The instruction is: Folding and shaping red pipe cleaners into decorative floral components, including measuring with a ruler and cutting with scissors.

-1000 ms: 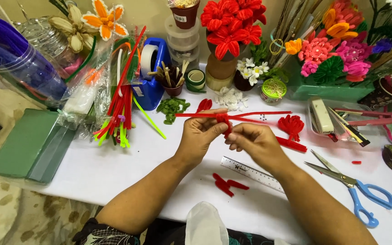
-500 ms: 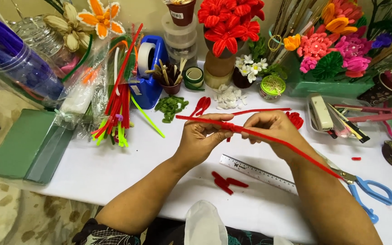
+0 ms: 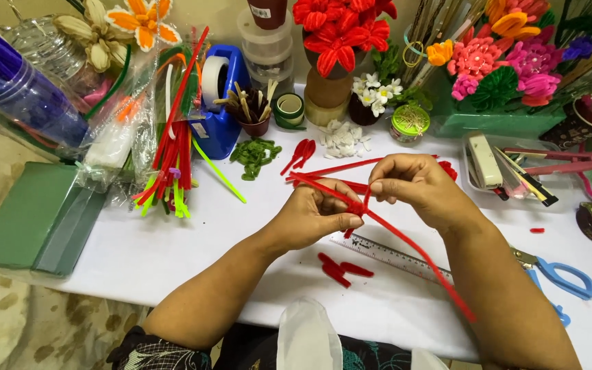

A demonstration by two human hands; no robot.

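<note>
your left hand and your right hand meet over the white table; both pinch the red pipe cleaner where it is twisted into a small knot; your fingers are pressed tight on it; the long fuzzy stick runs on a slant, from up by the green bits on the left, through your fingers, down to the right toward you; its low end passes over the ruler; more red sticks lie flat just behind your hands; blue scissors lie to the right; small red bent pieces lie under your left hand.
</note>
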